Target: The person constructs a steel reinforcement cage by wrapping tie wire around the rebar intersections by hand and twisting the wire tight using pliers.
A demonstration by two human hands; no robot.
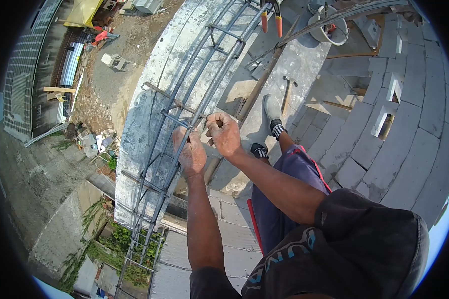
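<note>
A long rebar cage (184, 92) of steel bars and stirrups runs along a pale concrete surface (149, 119). At one of its cross ties, my left hand (190, 153) is closed against the near bar, fingers curled in. Just to the right, my right hand (224, 134) is pinched beside the same bar, close to the left hand. Whatever is between the fingers of either hand is too small or hidden to name. Pincers with orange-red handles (272, 24) hang at the cage's far end.
A hammer (287, 94) lies on the concrete plank near my shod foot (272, 107). Farther back stands a white bucket (329, 30) with tools. A light block wall (384, 124) rises on the right. To the left is a drop to the ground, where another person (105, 36) is.
</note>
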